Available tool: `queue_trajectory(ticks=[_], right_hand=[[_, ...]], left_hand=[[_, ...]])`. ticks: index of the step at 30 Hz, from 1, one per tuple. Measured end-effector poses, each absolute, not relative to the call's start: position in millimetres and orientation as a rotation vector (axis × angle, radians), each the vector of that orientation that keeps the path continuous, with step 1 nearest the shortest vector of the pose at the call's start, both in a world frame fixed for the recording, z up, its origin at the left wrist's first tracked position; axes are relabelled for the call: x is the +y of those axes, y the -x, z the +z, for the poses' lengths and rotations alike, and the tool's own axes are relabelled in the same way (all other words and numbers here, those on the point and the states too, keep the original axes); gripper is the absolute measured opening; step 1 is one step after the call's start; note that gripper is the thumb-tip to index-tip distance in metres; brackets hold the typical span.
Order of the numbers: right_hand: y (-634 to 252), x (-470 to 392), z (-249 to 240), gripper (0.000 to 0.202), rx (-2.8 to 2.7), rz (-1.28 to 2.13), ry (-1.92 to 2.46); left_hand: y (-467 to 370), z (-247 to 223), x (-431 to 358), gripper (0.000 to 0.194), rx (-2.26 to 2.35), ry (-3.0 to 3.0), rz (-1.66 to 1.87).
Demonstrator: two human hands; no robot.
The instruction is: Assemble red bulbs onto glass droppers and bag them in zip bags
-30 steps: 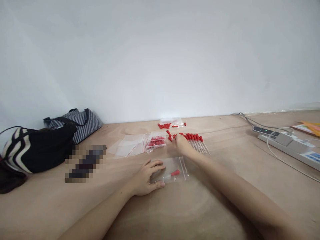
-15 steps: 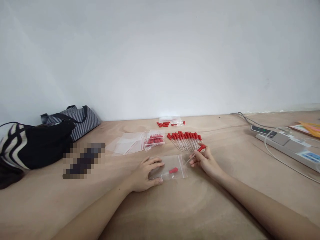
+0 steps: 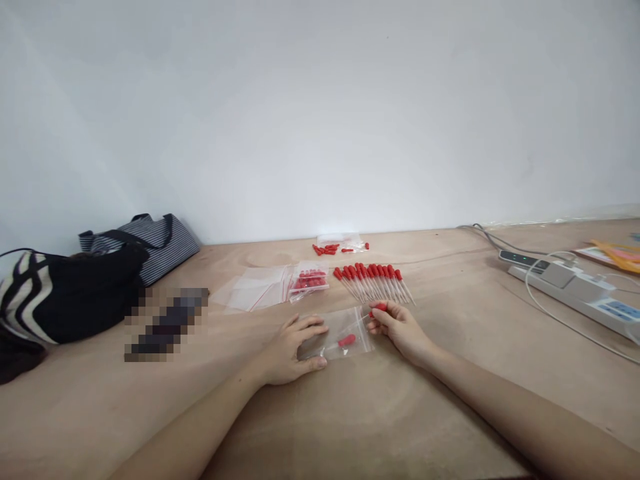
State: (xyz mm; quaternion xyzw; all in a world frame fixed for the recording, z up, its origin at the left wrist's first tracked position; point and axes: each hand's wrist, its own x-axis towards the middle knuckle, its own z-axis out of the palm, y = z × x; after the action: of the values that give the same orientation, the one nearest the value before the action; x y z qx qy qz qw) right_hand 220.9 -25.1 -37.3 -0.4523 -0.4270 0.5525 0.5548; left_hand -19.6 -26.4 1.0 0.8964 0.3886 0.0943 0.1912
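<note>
A clear zip bag (image 3: 333, 327) lies flat on the table with one red-bulbed dropper (image 3: 347, 340) inside. My left hand (image 3: 295, 350) rests on the bag's left end, fingers spread and thumb apart. At the bag's right end, my right hand (image 3: 400, 330) pinches a second dropper by its red bulb (image 3: 379, 309); its thin clear tube points left into the bag's mouth. Behind the bag, several red-bulbed droppers (image 3: 373, 272) lie side by side in a fan. Left of them is a bag filled with red bulbs (image 3: 310, 280), beside overlapping flat clear bags (image 3: 255, 287).
Loose red bulbs (image 3: 327, 249) and a clear bag (image 3: 340, 238) lie near the wall. At the left are a striped bag (image 3: 167, 247), black cloth (image 3: 95, 293) and a pixelated dark object (image 3: 167, 325). A power strip (image 3: 585, 293) with cables sits at the right.
My right hand has moved left and turned, bringing the dropper's tube from outside the bag's opening into it. My left hand stays on the bag.
</note>
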Motion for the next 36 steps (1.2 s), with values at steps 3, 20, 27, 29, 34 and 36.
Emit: queue_trajectory(ticks=[3, 20, 27, 29, 34, 36], right_hand=[[-216, -26, -37, 0.042, -1.117, 1.285, 1.142], [-209, -18, -31, 0.026, -1.723, 1.428, 1.069], [-223, -4, -34, 0.025, -1.741, 1.208, 1.332], [-229, 6, -27, 0.018, -1.74, 0.907, 1.497], [-226, 43, -7, 0.015, -1.656, 0.481, 1.76], [-216, 58, -4, 0.019, -1.606, 0.398, 1.876]], left_hand=[[19, 2, -26, 0.053, 1.102, -2.519, 0.245], [20, -1, -24, 0.057, 1.107, -2.533, 0.221], [29, 1, -21, 0.049, 1.021, -2.53, 0.195], [31, 2, -21, 0.046, 1.025, -2.535, 0.186], [30, 3, -22, 0.05, 1.031, -2.528, 0.153], [29, 3, -22, 0.05, 1.039, -2.52, 0.155]])
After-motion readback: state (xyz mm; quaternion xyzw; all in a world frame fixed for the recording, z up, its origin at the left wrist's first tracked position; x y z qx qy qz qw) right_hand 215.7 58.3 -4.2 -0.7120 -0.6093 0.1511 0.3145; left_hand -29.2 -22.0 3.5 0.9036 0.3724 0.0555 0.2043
